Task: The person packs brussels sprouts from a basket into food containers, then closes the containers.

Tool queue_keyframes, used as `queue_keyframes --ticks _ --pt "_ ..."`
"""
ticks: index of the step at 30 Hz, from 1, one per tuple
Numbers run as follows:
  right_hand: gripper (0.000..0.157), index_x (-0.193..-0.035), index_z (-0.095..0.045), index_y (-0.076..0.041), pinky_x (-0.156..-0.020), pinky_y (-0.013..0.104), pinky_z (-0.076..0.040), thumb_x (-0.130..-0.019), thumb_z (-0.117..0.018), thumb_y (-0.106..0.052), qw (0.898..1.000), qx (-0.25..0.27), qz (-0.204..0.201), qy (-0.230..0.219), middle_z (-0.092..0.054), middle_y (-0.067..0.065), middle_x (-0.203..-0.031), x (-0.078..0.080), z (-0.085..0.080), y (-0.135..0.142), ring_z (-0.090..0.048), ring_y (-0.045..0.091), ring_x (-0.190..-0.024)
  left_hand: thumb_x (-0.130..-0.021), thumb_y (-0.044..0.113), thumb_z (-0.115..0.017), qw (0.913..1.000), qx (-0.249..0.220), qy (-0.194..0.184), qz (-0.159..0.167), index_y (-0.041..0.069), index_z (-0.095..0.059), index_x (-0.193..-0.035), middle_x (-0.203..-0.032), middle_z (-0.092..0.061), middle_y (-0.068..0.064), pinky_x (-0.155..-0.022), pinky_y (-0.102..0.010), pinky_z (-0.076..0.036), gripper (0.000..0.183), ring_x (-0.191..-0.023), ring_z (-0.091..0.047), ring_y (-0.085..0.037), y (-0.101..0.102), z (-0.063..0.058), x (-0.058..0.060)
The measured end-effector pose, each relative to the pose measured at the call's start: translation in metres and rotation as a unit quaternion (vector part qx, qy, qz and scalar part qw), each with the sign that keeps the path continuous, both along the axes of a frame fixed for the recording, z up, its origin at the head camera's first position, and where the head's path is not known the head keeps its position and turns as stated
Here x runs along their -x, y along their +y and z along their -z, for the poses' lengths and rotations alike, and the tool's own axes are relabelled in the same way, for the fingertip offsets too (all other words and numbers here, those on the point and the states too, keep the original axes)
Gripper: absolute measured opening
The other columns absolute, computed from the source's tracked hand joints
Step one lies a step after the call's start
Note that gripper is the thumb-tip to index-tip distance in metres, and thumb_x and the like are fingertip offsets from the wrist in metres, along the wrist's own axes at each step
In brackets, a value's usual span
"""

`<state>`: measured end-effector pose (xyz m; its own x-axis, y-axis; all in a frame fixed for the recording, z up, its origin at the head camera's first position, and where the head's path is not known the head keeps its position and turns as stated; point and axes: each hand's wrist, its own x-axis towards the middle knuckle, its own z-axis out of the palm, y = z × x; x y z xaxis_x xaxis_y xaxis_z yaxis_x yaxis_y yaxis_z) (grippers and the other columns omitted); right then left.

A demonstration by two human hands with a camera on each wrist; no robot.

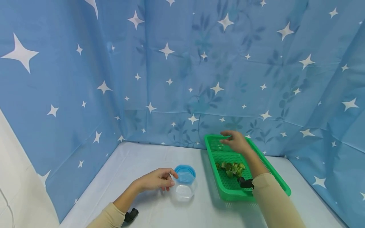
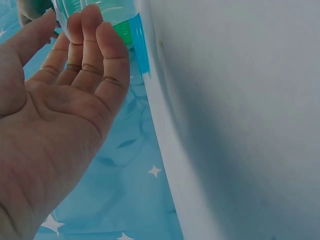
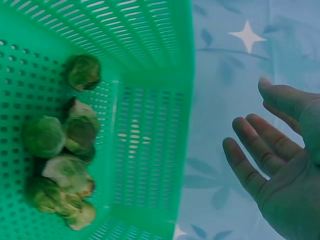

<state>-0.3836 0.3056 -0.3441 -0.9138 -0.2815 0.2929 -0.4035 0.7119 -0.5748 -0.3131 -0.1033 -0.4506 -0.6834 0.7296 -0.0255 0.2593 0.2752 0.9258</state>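
Note:
My left hand (image 1: 158, 180) is beside a clear plastic container (image 1: 183, 191) on the white table, its fingers loosely bent and holding nothing. In the left wrist view, the fingertips overlap the clear container (image 2: 117, 9). A round blue plastic piece (image 1: 185, 169) shows just behind the container. Above the far part of a green perforated basket (image 1: 225, 195) hovers my right hand (image 1: 236, 141), fingers spread and grasping nothing. Several Brussels sprouts (image 1: 233, 169) lie clustered on the basket floor, nearer to me than that hand. The right wrist view shows these Brussels sprouts (image 3: 67, 175) closely.
A blue curtain (image 1: 182, 79) with white stars hangs behind the table and along its sides. The white table (image 1: 142, 158) extends left of the basket. Both wrists wear black straps, and beige sleeves cover the forearms.

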Motion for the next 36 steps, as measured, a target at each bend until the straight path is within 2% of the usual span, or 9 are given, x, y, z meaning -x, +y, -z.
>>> queue_keyframes --ticks 7,15,28,34,36 --pt "0.046 -0.143 -0.058 0.002 -0.093 0.053 -0.059 -0.102 -0.068 -0.016 1.0 0.007 0.01 -0.02 -0.057 0.028 -0.145 0.006 0.02 0.0 -0.063 0.047 -0.121 -0.106 0.02 -0.062 1.0 -0.004 -0.006 0.0 0.006 -0.063 -0.132 -0.104 -0.065 -0.031 -0.076 -0.039 -0.059 0.03 -0.087 -0.068 -0.025 0.001 0.002 0.001" --pt "0.042 -0.138 -0.063 0.004 -0.092 0.051 -0.059 -0.1 -0.071 -0.011 0.998 -0.036 -0.011 -0.055 -0.061 0.028 -0.14 0.008 0.038 0.001 -0.063 0.047 -0.12 -0.104 0.022 -0.066 0.9999 -0.011 -0.013 -0.001 0.004 -0.064 -0.13 -0.101 -0.064 -0.035 -0.079 -0.038 -0.061 0.031 -0.081 -0.067 -0.018 0.002 0.003 0.0" --pt "0.041 -0.132 -0.066 0.007 -0.098 0.057 -0.056 -0.096 -0.074 -0.01 0.987 -0.094 -0.073 -0.109 -0.067 0.028 -0.13 0.006 0.045 0.001 -0.059 0.05 -0.126 -0.103 0.022 -0.067 0.9998 -0.011 -0.015 -0.002 0.001 -0.063 -0.131 -0.103 -0.064 -0.037 -0.078 -0.037 -0.06 0.035 -0.081 -0.068 -0.018 0.003 0.001 -0.001" --pt "0.037 -0.132 -0.067 0.003 -0.101 0.056 -0.055 -0.097 -0.072 -0.008 0.974 -0.119 -0.106 -0.16 -0.065 0.025 -0.136 0.001 0.043 0.0 -0.055 0.05 -0.132 -0.104 0.019 -0.066 0.9998 -0.016 -0.011 0.005 0.001 -0.063 -0.13 -0.101 -0.065 -0.034 -0.077 -0.035 -0.061 0.032 -0.081 -0.069 -0.018 0.002 0.0 -0.001" --pt "0.037 -0.135 -0.066 0.003 -0.099 0.054 -0.057 -0.098 -0.069 -0.005 0.969 -0.128 -0.115 -0.18 -0.063 0.026 -0.139 0.0 0.043 -0.001 -0.058 0.048 -0.13 -0.104 0.018 -0.065 0.9998 -0.016 -0.012 0.005 0.002 -0.064 -0.13 -0.101 -0.066 -0.033 -0.077 -0.035 -0.061 0.031 -0.081 -0.069 -0.017 0.002 0.0 -0.001"
